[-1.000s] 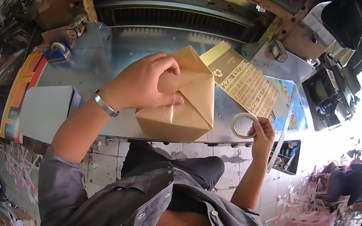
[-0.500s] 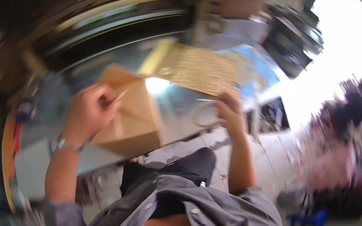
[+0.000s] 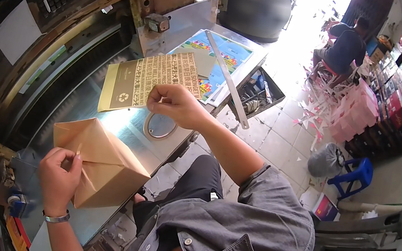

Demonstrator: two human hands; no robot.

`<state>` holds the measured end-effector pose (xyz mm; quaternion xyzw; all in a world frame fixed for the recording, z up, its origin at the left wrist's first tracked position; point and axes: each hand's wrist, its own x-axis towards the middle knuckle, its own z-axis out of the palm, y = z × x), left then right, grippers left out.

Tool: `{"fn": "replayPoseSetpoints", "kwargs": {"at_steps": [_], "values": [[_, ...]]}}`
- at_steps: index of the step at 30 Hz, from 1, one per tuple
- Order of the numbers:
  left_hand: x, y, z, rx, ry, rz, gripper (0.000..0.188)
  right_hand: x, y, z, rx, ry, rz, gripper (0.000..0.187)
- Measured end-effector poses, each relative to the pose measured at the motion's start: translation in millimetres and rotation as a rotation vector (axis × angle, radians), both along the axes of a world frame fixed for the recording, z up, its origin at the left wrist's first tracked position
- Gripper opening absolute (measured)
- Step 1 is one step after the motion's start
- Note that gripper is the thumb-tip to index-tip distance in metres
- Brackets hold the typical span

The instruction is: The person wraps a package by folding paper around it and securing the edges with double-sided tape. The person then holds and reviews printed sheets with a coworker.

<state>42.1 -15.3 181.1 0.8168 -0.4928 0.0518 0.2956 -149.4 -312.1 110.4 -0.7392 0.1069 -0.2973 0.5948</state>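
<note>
A plain brown paper bag [image 3: 112, 180] stands opened out into a box-like shape on the metal table at the near left. My left hand [image 3: 60, 172] pinches a small edge of its paper between thumb and fingers. My right hand [image 3: 175, 105] is held over the table with thumb and fingertips pressed together; whatever they may hold is too small to make out. Just below that hand lies a pale ring [image 3: 160, 125] on the table. Beyond it is a flat printed paper bag [image 3: 119, 82] with a yellow side, partly covered by my right hand.
A long metal ruler [image 3: 226, 77] lies across blue printed sheets [image 3: 230, 52]. A large machine [image 3: 48, 66] borders the table's left side. Beside the table sits a tray of tools [image 3: 260, 95]. On the floor are a blue stool [image 3: 357, 175] and paper scraps; a person [image 3: 345, 48] sits farther off.
The view has turned and steadied, so the table things appear farther left. My left hand keeps its pinch at the brown paper bag; my right hand remains near the ring and printed bag.
</note>
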Motion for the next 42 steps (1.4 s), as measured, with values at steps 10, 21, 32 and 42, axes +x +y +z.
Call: {"fn": "replayPoseSetpoints", "kwargs": {"at_steps": [10,21,32,42], "values": [[13.4,-2.1,-4.8,-0.035,0.010,-0.069,0.019,54.7,3.4,64.2,-0.470,0.146,0.388,0.011],[13.1,16.1,-10.3,-0.075,0.059,0.032,0.020,146.3,62.5,100.7,-0.699,0.420,0.740,0.022],[6.4,12.7,-8.8,-0.108,0.024,0.049,0.017,151.5,68.8,85.7,-0.850,0.432,0.529,0.020],[3.9,10.2,-11.7,-0.140,0.144,0.053,0.025,156.3,60.6,94.2,-0.694,0.404,0.720,0.024]]}}
